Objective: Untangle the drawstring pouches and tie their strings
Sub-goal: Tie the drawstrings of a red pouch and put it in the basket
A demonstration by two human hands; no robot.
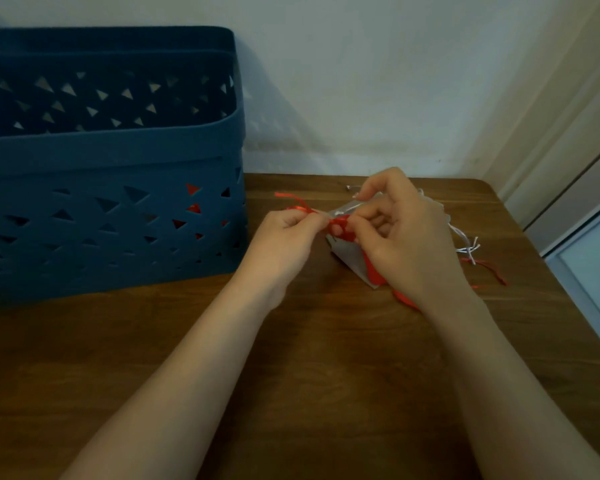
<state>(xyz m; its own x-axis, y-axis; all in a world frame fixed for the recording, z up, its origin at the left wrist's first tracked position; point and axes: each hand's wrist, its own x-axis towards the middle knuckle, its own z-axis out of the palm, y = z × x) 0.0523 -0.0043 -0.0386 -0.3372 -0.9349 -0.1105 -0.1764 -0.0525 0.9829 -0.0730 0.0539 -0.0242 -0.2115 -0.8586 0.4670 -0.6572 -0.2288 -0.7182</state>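
Head view: I saw both bare forearms reach in from the bottom edge over a brown wooden table [291,358], and the hands met near its far side.
Left hand [284,237]: its fingers were curled and pinched the red string [300,206], whose loose ends stuck out to the left past the knuckles.
Right hand [402,237]: thumb and forefinger were curled in a pinch on the red knot between the two hands; the upper fingers also touched a silvery strip just above it.
Pouches: a red pouch [374,275] and a grey pouch [350,258] lay bunched together under the right hand, mostly hidden by it; I could not tell how many there were.
Other strings: white string ends [468,247] and a thin red ribbon [492,268] trailed on the table just right of the right wrist.
Basket: a dark blue plastic basket [111,161] with triangular cut-outs stood at the table's left, against the wall; something red showed through a few holes.
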